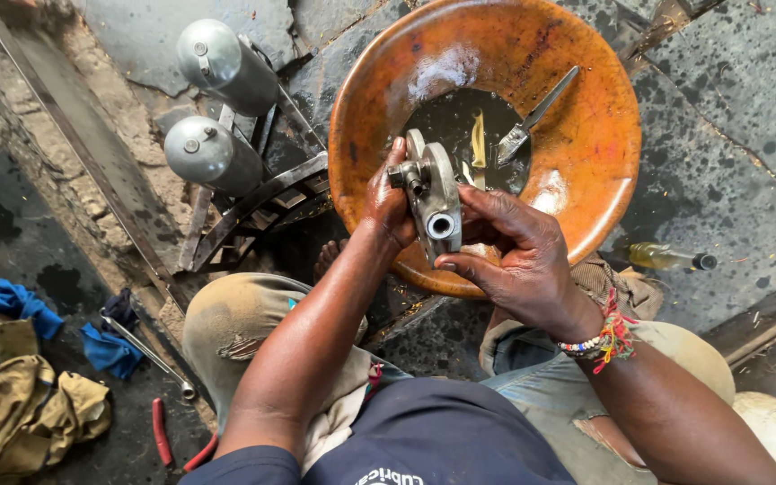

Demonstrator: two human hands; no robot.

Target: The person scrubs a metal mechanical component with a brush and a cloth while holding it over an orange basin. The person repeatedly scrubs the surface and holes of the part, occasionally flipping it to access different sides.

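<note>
Over the orange basin (pixel 586 135) of dark liquid, my left hand (pixel 386 202) and right hand (pixel 518 256) gripped the wet metal housing (pixel 433 193); washing looked midway, brush (pixel 532 117) idle.

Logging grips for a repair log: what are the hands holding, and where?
Both grip a grey metal pump-like part: left hand at its left side, right hand under its lower end.

dull grey metal part (pixel 433 202), glossy, perhaps plastic basin (pixel 586 135)
</note>
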